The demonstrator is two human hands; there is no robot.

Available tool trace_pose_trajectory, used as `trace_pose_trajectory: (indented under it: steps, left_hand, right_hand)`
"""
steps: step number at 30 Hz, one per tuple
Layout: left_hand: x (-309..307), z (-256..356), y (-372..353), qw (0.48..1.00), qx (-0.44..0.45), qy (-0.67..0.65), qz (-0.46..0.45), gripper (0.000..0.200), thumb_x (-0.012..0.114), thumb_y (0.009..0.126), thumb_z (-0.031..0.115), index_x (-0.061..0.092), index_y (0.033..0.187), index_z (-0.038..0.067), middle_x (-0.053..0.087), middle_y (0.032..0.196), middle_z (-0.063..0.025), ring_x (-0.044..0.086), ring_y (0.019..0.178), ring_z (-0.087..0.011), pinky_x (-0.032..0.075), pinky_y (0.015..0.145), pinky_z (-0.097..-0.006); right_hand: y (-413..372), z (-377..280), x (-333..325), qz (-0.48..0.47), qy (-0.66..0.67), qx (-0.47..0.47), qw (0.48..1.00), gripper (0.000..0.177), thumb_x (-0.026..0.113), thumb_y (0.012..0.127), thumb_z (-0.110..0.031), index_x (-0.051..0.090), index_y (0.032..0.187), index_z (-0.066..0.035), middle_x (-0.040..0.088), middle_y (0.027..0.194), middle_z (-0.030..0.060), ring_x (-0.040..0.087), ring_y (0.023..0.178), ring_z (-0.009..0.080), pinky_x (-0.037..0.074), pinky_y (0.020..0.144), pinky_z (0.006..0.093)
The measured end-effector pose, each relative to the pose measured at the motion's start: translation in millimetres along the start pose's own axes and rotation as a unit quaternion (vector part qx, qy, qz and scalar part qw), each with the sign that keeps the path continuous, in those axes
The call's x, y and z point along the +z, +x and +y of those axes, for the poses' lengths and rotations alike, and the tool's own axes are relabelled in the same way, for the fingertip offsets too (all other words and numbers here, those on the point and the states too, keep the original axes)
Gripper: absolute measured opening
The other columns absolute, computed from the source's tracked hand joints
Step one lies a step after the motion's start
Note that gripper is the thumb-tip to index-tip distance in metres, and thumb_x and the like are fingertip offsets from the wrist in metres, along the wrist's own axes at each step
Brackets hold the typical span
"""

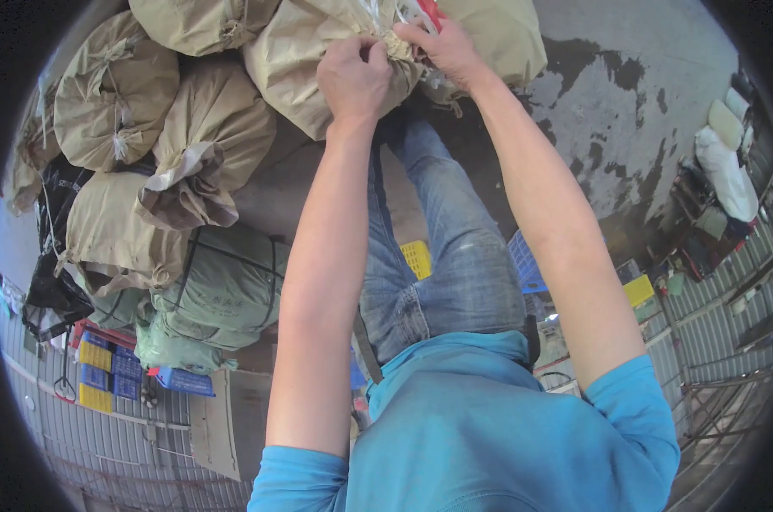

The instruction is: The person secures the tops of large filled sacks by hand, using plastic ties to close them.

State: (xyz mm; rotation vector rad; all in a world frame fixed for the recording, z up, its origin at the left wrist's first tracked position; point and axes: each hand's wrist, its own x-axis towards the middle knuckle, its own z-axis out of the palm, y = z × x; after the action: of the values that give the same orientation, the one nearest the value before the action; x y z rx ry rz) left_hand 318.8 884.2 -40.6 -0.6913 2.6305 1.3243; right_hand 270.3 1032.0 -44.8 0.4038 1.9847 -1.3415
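Note:
A large tan sack lies at the top centre, its gathered neck between my hands. My left hand is closed at the left of the neck, fingers curled onto the bunched material. On the other side, my right hand is closed, its thumb pointing towards the neck. White plastic strands and a red item show beside the right fingers; what exactly these fingers grip is hidden.
Several tied tan sacks crowd the left, above a green wrapped bundle. Blue and yellow crates stand at the lower left. Another tan sack touches the right side. Dark patches mark the concrete floor. White bags lie far right.

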Motion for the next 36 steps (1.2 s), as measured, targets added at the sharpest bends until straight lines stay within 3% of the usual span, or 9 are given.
trace_pose_trajectory:
  steps: [9, 12, 18, 21, 24, 27, 30, 33, 36]
  left_hand:
    - [-15, 9, 31, 0.971, -0.089, 0.092, -0.2, 0.022, 0.055, 0.076, 0.026, 0.064, 0.063, 0.01, 0.064, 0.064, -0.0062, 0.059, 0.067, -0.0271, 0.045, 0.062, -0.0404]
    - [-16, 9, 29, 0.976, -0.085, 0.064, -0.19, 0.022, 0.056, 0.073, 0.025, 0.053, 0.056, 0.012, 0.053, 0.055, -0.0014, 0.049, 0.058, -0.022, 0.039, 0.058, -0.0387]
    - [0, 1, 8, 0.993, -0.071, 0.07, -0.068, 0.022, 0.058, 0.074, 0.027, 0.053, 0.064, 0.008, 0.058, 0.061, -0.0061, 0.058, 0.063, -0.0313, 0.046, 0.062, -0.0431]
    - [7, -1, -2, 0.991, -0.128, 0.025, 0.044, 0.02, 0.059, 0.073, 0.023, 0.053, 0.064, 0.007, 0.056, 0.059, -0.0064, 0.053, 0.059, -0.0319, 0.043, 0.062, -0.0459]
    - [13, 8, -16, 0.965, -0.226, -0.024, 0.135, 0.015, 0.062, 0.071, 0.022, 0.058, 0.067, 0.008, 0.061, 0.065, -0.0016, 0.058, 0.067, -0.0278, 0.045, 0.071, -0.044]
    - [22, 9, -25, 0.951, -0.223, -0.064, 0.202, 0.01, 0.061, 0.07, 0.018, 0.057, 0.069, 0.009, 0.058, 0.063, -0.0016, 0.056, 0.062, -0.0258, 0.043, 0.066, -0.0422]
    - [14, 15, -25, 0.947, -0.248, -0.149, 0.138, 0.013, 0.061, 0.072, 0.016, 0.061, 0.083, 0.009, 0.06, 0.071, -0.001, 0.052, 0.06, -0.018, 0.044, 0.066, -0.0354]
    - [9, 8, -19, 0.934, -0.259, -0.237, 0.063, 0.027, 0.065, 0.075, 0.017, 0.064, 0.097, 0.003, 0.061, 0.078, -0.001, 0.049, 0.059, -0.0105, 0.044, 0.065, -0.0277]
    - [6, 0, -14, 0.945, -0.245, -0.216, -0.002, 0.014, 0.065, 0.078, 0.02, 0.063, 0.079, 0.006, 0.059, 0.071, 0.0002, 0.051, 0.066, -0.0136, 0.044, 0.067, -0.0306]
  right_hand:
    - [8, 8, 0, -0.021, -0.029, -0.01, 0.999, 0.041, 0.071, 0.087, -0.046, 0.056, 0.062, -0.018, 0.056, 0.059, -0.0048, 0.045, 0.057, 0.0055, 0.032, 0.059, 0.0236]
    - [11, 11, 0, -0.037, -0.038, 0.046, 0.998, 0.042, 0.077, 0.08, -0.048, 0.066, 0.102, -0.014, 0.065, 0.095, 0.0, 0.056, 0.088, 0.0132, 0.041, 0.08, 0.0291]
    - [1, -7, 7, 0.009, -0.182, 0.081, 0.98, 0.044, 0.062, 0.079, -0.056, 0.064, 0.065, -0.014, 0.063, 0.069, -0.0004, 0.058, 0.075, 0.0172, 0.043, 0.074, 0.034]
    - [-5, -19, 7, -0.008, -0.196, 0.085, 0.977, 0.045, 0.062, 0.085, -0.056, 0.063, 0.07, -0.013, 0.059, 0.067, 0.0031, 0.057, 0.067, 0.0179, 0.04, 0.063, 0.0332]
    - [-10, -27, 5, -0.006, -0.144, 0.109, 0.983, 0.043, 0.065, 0.084, -0.052, 0.05, 0.064, -0.017, 0.048, 0.062, -0.0005, 0.045, 0.062, 0.0139, 0.032, 0.06, 0.0309]
    - [-12, -22, 6, 0.007, -0.069, 0.101, 0.993, 0.044, 0.065, 0.087, -0.041, 0.038, 0.06, -0.02, 0.033, 0.055, -0.0062, 0.029, 0.054, 0.0091, 0.023, 0.056, 0.0297]
    - [-12, -17, 3, 0.0, -0.048, 0.085, 0.995, 0.046, 0.065, 0.088, -0.042, 0.035, 0.06, -0.021, 0.031, 0.054, -0.0077, 0.027, 0.053, 0.008, 0.021, 0.056, 0.0296]
    - [-5, -7, 1, -0.007, -0.068, 0.083, 0.994, 0.042, 0.067, 0.084, -0.047, 0.048, 0.059, -0.02, 0.044, 0.058, -0.006, 0.039, 0.06, 0.0096, 0.028, 0.061, 0.0296]
    - [-6, -9, 2, -0.009, -0.067, 0.072, 0.995, 0.043, 0.066, 0.087, -0.047, 0.048, 0.06, -0.019, 0.043, 0.057, -0.0063, 0.036, 0.058, 0.009, 0.027, 0.061, 0.0291]
